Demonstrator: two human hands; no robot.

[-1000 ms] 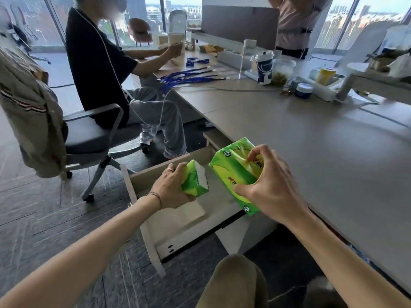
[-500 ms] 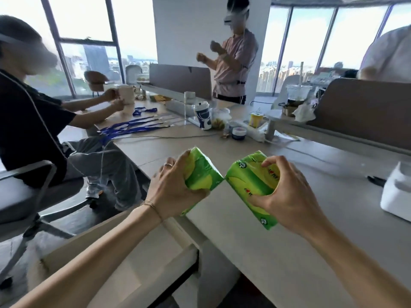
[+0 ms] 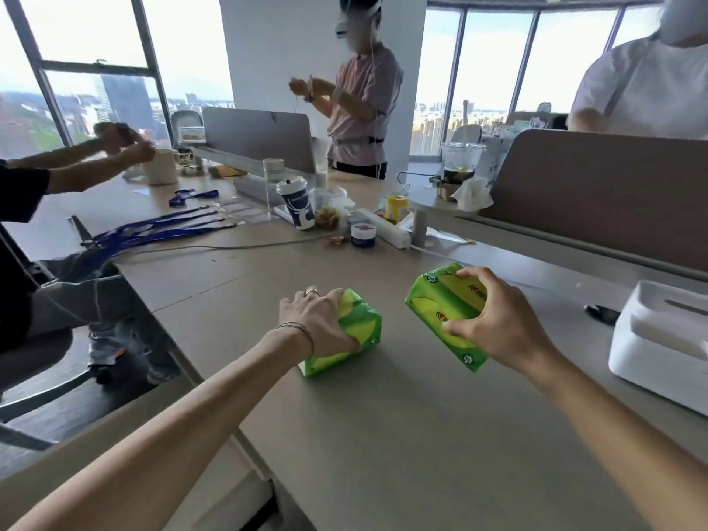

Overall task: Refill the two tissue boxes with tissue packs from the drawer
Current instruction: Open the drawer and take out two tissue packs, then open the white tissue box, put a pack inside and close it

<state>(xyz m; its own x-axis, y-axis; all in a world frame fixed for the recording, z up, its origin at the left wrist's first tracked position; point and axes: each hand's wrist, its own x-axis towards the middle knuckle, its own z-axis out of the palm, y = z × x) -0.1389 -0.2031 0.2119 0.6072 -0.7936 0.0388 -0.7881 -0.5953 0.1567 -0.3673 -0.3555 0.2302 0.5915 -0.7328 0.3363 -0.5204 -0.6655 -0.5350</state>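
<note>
My left hand (image 3: 314,320) grips a green tissue pack (image 3: 358,331) and presses it down on the beige desk (image 3: 383,435). My right hand (image 3: 494,323) holds a second green tissue pack (image 3: 440,304) tilted just above the desk, a little to the right. A white tissue box (image 3: 659,343) with a slotted lid stands at the right edge of the view, partly cut off. The open drawer (image 3: 214,488) shows at the lower left under my left forearm; its inside is mostly hidden.
A blue-and-white cup (image 3: 297,205), a small jar (image 3: 363,235), a yellow can (image 3: 396,206) and a white power strip (image 3: 383,228) crowd the desk's far middle. Blue lanyards (image 3: 161,228) lie at far left. A seated person (image 3: 23,239) is left; others stand behind the brown divider (image 3: 597,193).
Both hands carried the packs up from the drawer and over the desk. The left pack now rests on the desk surface; the right pack has moved right, toward the white box.
</note>
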